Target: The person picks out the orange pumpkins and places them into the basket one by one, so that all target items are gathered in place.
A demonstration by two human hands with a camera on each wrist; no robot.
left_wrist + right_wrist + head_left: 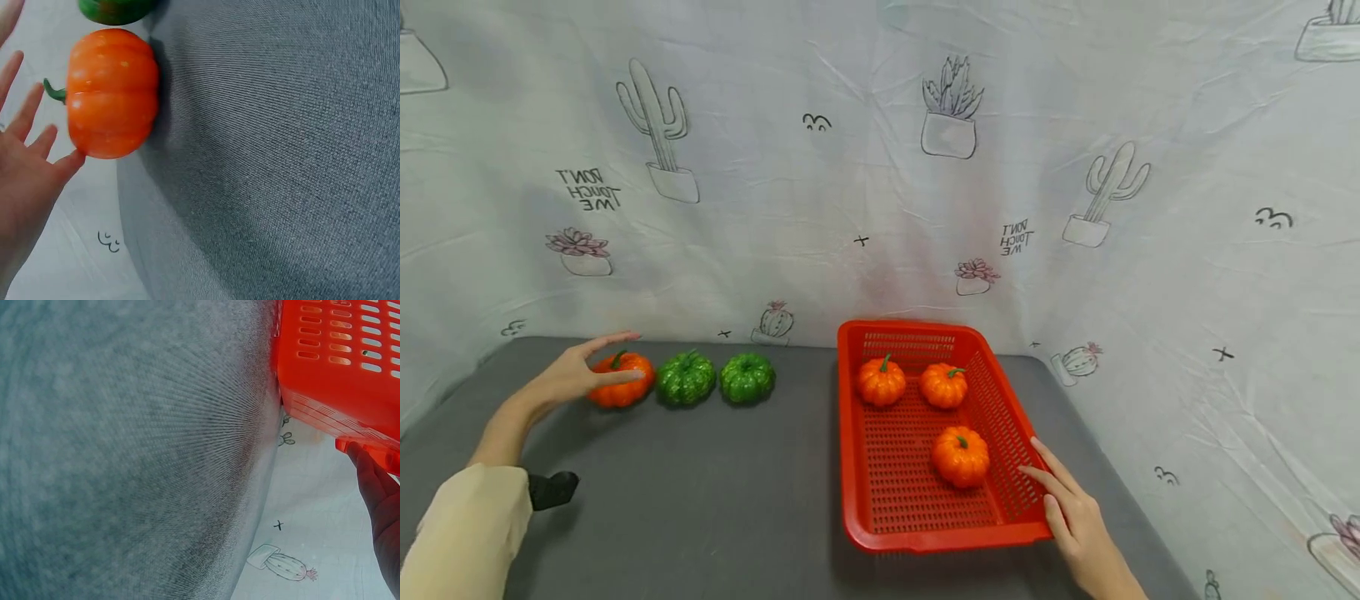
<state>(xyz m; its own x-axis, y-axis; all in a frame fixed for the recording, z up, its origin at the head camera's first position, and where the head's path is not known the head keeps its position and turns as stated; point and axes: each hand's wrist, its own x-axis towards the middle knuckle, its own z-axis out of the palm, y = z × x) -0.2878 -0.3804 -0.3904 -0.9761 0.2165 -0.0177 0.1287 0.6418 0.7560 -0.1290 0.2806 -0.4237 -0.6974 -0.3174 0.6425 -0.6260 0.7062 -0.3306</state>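
Note:
At the table's left back, an orange pumpkin (638, 367) with a green stem stands in a row with a speckled green pumpkin (686, 379) and a darker green pumpkin (747, 379). My left hand (576, 371) reaches over the orange one, fingers spread; in the left wrist view one fingertip meets the edge of that pumpkin (112, 94). On the right, my right hand (1075, 517) holds the rim of a red plastic basket (855, 467) at its near right corner. Inside the basket lie three orange pumpkins, the nearest pumpkin (961, 458) toward the front.
A grey cloth covers the table (722, 500). Behind and to the right hangs a pale curtain (820, 192) printed with cacti. A dark strap with a small black device (552, 490) sits on the left wrist, by a cream sleeve (471, 533).

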